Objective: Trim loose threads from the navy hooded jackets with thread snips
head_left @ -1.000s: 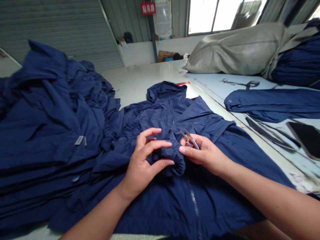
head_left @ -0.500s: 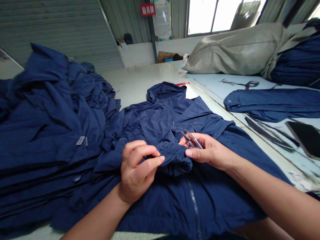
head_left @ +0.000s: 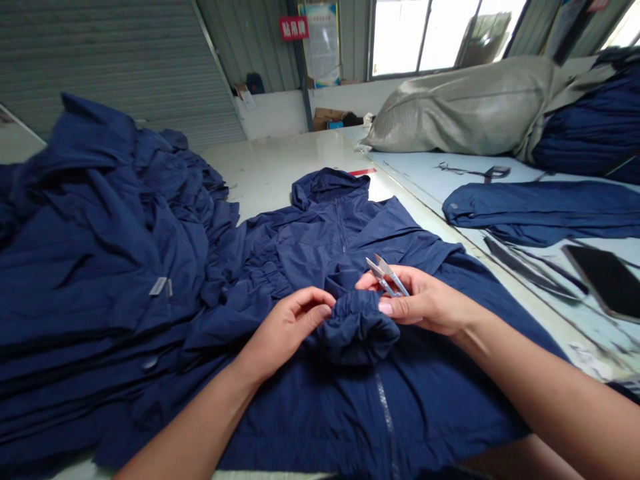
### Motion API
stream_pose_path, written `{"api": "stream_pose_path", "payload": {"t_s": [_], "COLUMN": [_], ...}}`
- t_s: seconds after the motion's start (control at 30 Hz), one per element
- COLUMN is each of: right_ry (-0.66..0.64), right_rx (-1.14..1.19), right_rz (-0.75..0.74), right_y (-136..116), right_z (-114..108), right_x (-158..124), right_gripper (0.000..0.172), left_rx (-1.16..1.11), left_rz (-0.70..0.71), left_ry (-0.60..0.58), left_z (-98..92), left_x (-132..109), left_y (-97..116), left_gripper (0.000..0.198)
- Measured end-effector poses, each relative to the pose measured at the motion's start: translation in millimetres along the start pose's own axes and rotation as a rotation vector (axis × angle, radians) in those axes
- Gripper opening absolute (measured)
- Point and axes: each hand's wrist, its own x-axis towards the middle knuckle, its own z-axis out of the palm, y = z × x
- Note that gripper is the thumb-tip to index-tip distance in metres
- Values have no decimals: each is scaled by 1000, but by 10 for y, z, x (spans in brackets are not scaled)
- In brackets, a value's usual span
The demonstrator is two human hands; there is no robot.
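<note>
From here I count two bare hands (head_left: 350, 307), one pair of slim steel thread snips (head_left: 387, 277), one navy hooded nylon jacket (head_left: 310, 233) spread out, one heaped stack of navy jackets (head_left: 85, 267) too overlapped for me to number, one bulging grey woven sack (head_left: 465, 107), one black glass-fronted phone (head_left: 600, 280), and one red wall sign (head_left: 293, 29).

Stacked navy jackets (head_left: 85, 267), a grey woven sack (head_left: 465, 107), a black phone (head_left: 603, 280), a roller shutter (head_left: 100, 67), a red sign (head_left: 293, 29)
</note>
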Motion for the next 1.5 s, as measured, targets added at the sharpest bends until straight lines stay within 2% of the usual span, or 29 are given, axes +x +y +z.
{"api": "stream_pose_path", "payload": {"t_s": [0.1, 0.2, 0.37, 0.5, 0.57, 0.63, 0.73, 0.83, 0.9, 1.0, 1.1, 1.17, 1.23, 1.33, 1.43, 1.5], "right_ry": [27, 42, 11, 33, 171, 375, 681, 907, 966, 918, 659, 455, 332, 308, 312, 291], "right_rx": [-18, -129, -396, -566, -819, -1125, -1474, -1669, -1649, -1406, -1006, -822, -773, -808, -857, -867], "right_rz": [4, -6, 6, -39, -165, -313, -420, -467, -520, -614, -599, -529, -475, -484, -499, -459], "right_y": [27, 85, 97, -26, -113, -203, -321, -425, -516, -691, -853, -911, -911, -799, -566, -363], "right_z": [10, 48, 82, 152, 229, 313, 416, 494, 555, 687, 837, 917, 964, 974, 942, 922], "right_x": [20, 67, 113, 26, -53, -124, -157, -110, -92, -156, -308, -414, -502, -601, -692, -774], "right_gripper": [45, 44, 40, 30, 23, 14, 7, 13, 13, 12, 16, 17, 18, 18, 23, 33], "left_rx": [-44, -8, 209, 543, 719, 865, 1013, 1087, 1116, 1135, 924, 637, 352, 130, 89, 63], "left_rz": [-30, 16, 112, 190, 205, 196, 162, 136, 134, 151, 228, 233, 151, 52, 70, 81], "left_ry": [-169, -196, -16, 228, 314, 383, 462, 492, 517, 596, 614, 529, 395, 276, 303, 324], "left_z": [72, 185, 305, 264, 210, 159, 150, 240, 303, 307, 212, 157, 148, 230, 375, 480], "left_x": [-15, -48, -72, -88, -95, -88, -49, -29, -56, -148, -243, -294, -345, -447, -579, -668], "left_y": [-4, -46, -3, 243, 415, 584, 781, 912, 1004, 1195, 1414, 1524, 1578, 1544, 1384, 1231], "left_gripper": [17, 20, 16, 21, 21, 17, 11, 14, 12, 5, 10, 15, 16, 18, 20, 21]}}
